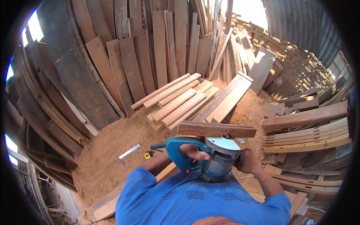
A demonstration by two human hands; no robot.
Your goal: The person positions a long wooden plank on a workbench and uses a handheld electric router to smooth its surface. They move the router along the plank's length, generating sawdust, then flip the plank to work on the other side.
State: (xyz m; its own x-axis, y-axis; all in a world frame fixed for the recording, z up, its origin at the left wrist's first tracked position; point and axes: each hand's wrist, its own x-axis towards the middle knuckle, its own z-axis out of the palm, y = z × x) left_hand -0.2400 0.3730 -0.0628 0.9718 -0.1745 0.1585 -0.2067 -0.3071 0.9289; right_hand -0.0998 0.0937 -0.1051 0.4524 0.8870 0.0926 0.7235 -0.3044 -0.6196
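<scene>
A teal D-handled router [221, 161] is held up close in front of my chest, its round base plate [224, 144] turned away from me. My left hand [194, 152] is closed around its handle. On the other side my right hand [247, 162] grips the router; its fingers are partly hidden behind the tool. A dark reddish-brown wooden strip [217, 129] lies across the base plate, seemingly attached to it. Any cutting bit is hard to make out.
Sawdust [108, 150] covers the ground, with a metal square [129, 153] and a yellow tape measure [147, 155] at left. Ahead lie stacked pale wooden strips [183, 107] and a long board [230, 97]. Planks [159, 48] lean behind; more boards [305, 135] are piled at right.
</scene>
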